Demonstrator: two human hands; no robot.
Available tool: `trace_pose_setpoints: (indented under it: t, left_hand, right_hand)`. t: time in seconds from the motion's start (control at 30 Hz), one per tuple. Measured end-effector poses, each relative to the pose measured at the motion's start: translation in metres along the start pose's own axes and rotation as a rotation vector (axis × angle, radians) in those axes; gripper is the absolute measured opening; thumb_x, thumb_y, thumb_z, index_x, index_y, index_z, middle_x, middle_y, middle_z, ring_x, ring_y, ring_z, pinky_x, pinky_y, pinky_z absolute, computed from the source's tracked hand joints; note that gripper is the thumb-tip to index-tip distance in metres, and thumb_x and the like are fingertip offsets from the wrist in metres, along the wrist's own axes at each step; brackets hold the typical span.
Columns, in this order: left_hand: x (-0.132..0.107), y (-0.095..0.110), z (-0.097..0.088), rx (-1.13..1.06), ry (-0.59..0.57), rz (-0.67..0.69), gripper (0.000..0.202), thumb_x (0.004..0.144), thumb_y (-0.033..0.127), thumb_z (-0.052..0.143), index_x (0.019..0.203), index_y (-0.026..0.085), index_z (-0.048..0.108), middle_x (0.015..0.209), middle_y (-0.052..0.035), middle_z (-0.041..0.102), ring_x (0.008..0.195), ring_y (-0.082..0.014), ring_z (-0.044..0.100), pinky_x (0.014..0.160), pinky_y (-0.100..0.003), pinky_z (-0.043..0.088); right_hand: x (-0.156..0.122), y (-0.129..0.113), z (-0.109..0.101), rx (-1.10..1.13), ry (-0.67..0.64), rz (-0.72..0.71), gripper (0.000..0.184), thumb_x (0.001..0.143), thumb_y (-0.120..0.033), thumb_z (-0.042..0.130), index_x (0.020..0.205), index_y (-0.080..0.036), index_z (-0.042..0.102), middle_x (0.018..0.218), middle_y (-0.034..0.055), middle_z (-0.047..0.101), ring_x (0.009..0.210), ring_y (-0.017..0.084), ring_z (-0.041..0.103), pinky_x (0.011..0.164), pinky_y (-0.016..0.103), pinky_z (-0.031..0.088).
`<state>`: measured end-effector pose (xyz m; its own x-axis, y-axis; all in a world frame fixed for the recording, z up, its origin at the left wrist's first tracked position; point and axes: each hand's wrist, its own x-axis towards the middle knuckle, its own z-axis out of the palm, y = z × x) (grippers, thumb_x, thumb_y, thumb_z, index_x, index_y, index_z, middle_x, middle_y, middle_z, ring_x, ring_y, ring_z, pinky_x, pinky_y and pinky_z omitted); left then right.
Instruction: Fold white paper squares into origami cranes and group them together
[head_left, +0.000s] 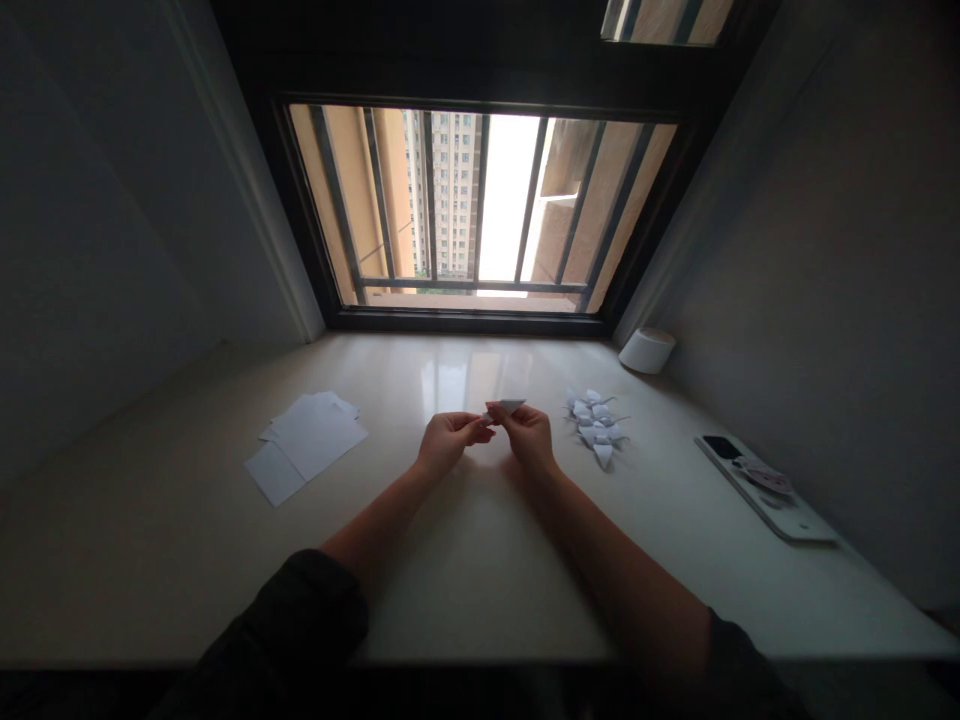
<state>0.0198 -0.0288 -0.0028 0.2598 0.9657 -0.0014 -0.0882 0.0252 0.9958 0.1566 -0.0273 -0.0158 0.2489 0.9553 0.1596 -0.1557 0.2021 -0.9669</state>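
Note:
A small folded piece of white paper (513, 404) is pinched between both hands above the middle of the pale sill. My left hand (448, 440) is closed on its left end with thumb and fingertips. On the other side my right hand (527, 432) grips it, and a pointed white flap sticks out past the fingers. Much of the fold is hidden by my fingers. To the right lies a cluster of several small folded paper pieces (598, 432) with thin pointed ends. Loose white paper sheets (322, 435) lie overlapping on the left.
A white cylindrical object (648, 351) sits in the back right corner by the wall. Nearer on the right lies a phone (772, 495) in a light case. A dark-framed window (480, 322) with bars closes off the back of the sill (480, 570).

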Motion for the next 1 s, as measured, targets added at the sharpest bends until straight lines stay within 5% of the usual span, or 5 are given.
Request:
trace_pose_setpoints:
  t: [0.77, 1.0]
  left_hand:
    - [0.000, -0.002, 0.001, 0.088, 0.036, 0.035, 0.036, 0.068, 0.045, 0.070, 0.081, 0.012, 0.071, 0.074, -0.0110, 0.072, 0.071, -0.0219, 0.069, 0.073, -0.035, 0.053]
    - [-0.001, 0.005, -0.008, 0.161, 0.077, 0.128, 0.048, 0.065, 0.042, 0.074, 0.107, 0.020, 0.065, 0.105, -0.0115, 0.069, 0.097, -0.0246, 0.064, 0.083, -0.035, 0.049]
  right_hand:
    - [-0.005, -0.010, 0.003, 0.060, -0.016, 0.079, 0.030, 0.059, -0.042, 0.074, 0.077, -0.018, 0.073, 0.075, 0.0075, 0.073, 0.075, 0.022, 0.065, 0.066, 0.032, 0.044]
    - [0.001, -0.011, -0.002, -0.005, -0.047, -0.018, 0.045, 0.062, -0.043, 0.073, 0.099, -0.018, 0.068, 0.077, 0.0062, 0.072, 0.076, 0.022, 0.066, 0.066, 0.032, 0.047]
